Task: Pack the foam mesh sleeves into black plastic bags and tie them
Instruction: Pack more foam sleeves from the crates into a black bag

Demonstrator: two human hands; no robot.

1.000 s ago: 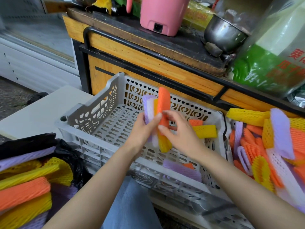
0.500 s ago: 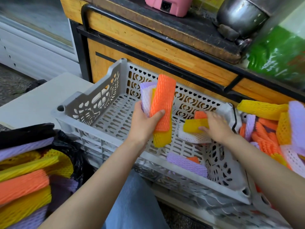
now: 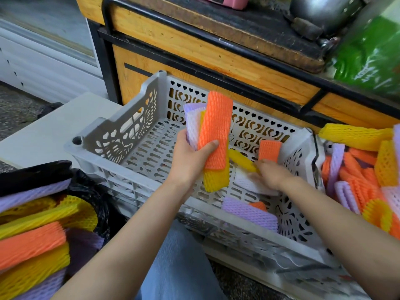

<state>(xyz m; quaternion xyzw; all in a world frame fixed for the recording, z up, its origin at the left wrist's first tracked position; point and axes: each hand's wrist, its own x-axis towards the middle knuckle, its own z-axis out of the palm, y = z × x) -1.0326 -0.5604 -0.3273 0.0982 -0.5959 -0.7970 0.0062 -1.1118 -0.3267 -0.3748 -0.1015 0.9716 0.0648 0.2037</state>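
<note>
Right now the left hand [image 3: 190,161] is curled round a stack of foam mesh sleeves [image 3: 216,131], held upright above the grey crate [image 3: 112,135]. An orange one faces outward under the thumb, a yellow one pokes out below, and white and lilac ones sit behind it on the left. The right hand [image 3: 272,173] is down inside the crate, its fingertips at a yellow sleeve [image 3: 241,160] and its palm over a white sleeve [image 3: 246,181]. It is blurred, and I cannot tell whether it has hold of either.

Just beyond it an orange sleeve [image 3: 269,150] leans at the crate's far wall, and a lilac sleeve [image 3: 249,211] lies against the near wall. To the left, close to the person's knee, a black plastic bag [image 3: 91,191] stands open, packed with orange, yellow and lilac sleeves. To the right of the crate lies a loose pile of sleeves [image 3: 357,180]. Behind stands a wooden desk [image 3: 194,50] with a metal pot [image 3: 324,11] and a green packet [image 3: 372,61] on it.
</note>
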